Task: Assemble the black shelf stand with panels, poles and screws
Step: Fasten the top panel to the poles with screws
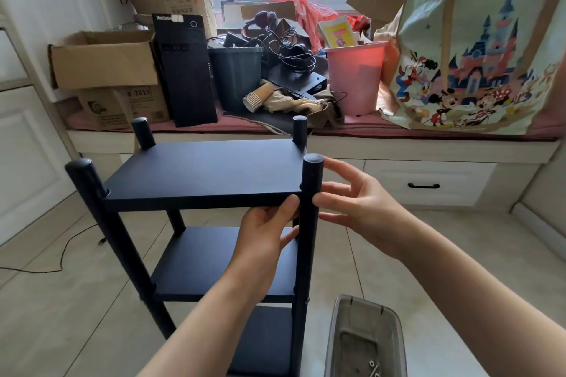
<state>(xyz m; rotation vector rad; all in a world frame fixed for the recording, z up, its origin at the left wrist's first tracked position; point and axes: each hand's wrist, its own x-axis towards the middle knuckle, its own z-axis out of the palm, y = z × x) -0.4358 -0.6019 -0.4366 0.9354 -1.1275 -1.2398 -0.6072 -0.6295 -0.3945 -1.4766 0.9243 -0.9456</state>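
The black shelf stand [202, 174] stands upright on the tiled floor, with three panels one above another between black poles. My left hand [265, 232] grips the front edge of the top panel near its right corner, thumb on the edge and fingers underneath. My right hand [358, 202] is beside the front right pole [309, 223], fingers spread and relaxed, with fingertips at the pole just below the top panel. A clear plastic tray [366, 333] at the lower right holds a few screws [375, 369].
Behind the stand runs a window seat [428, 147] with drawers, piled with cardboard boxes, a black computer tower [183, 70], a dark bin, a pink bin [355, 76], headphones, cables and a cartoon-print bag [477, 49]. A cable [61, 254] lies on the floor at left.
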